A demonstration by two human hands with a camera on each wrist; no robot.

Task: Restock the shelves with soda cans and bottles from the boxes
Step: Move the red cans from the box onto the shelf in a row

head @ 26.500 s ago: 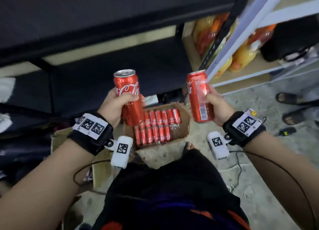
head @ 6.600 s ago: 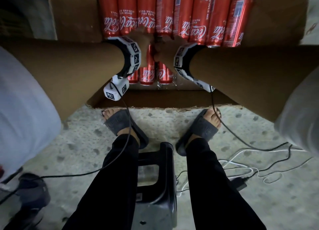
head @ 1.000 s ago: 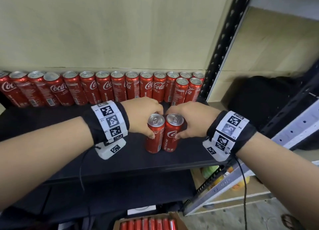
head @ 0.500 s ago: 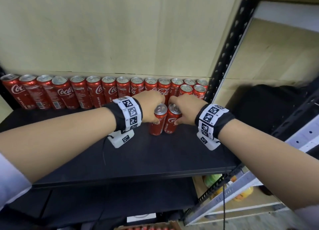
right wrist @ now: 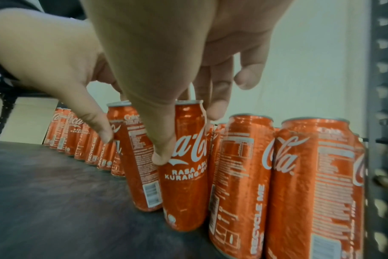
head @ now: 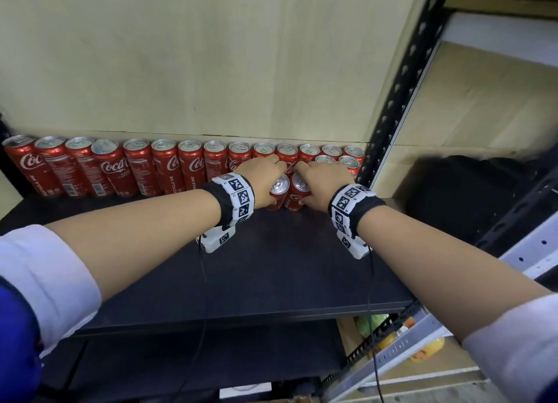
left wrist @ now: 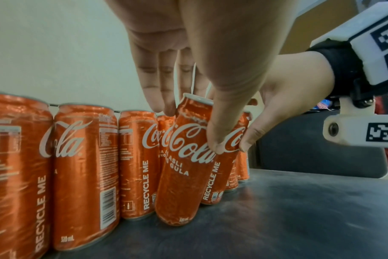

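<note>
Two red Coca-Cola cans stand side by side on the black shelf point(head: 271, 266). My left hand point(head: 265, 176) grips the left can point(head: 277, 191) near its top. In the left wrist view the left hand point(left wrist: 188, 128) has its thumb in front and its fingers behind the left can point(left wrist: 184, 175), which leans slightly. My right hand point(head: 317, 179) grips the right can point(head: 297, 188) the same way. The right wrist view shows the right hand point(right wrist: 184, 133) on the right can point(right wrist: 186, 184), right beside two second-row cans point(right wrist: 239, 166). Both cans sit just in front of the back row.
A long row of red cans point(head: 136, 170) lines the back wall, with two more cans point(head: 335, 161) in front at the right end. A black perforated upright point(head: 398, 85) bounds the shelf on the right. A dark bag point(head: 468, 197) lies beyond it. Bottles point(head: 422, 345) sit lower down.
Both hands have slid the two cans away from me, from mid-shelf to just in front of the back row, next to the two second-row cans.
</note>
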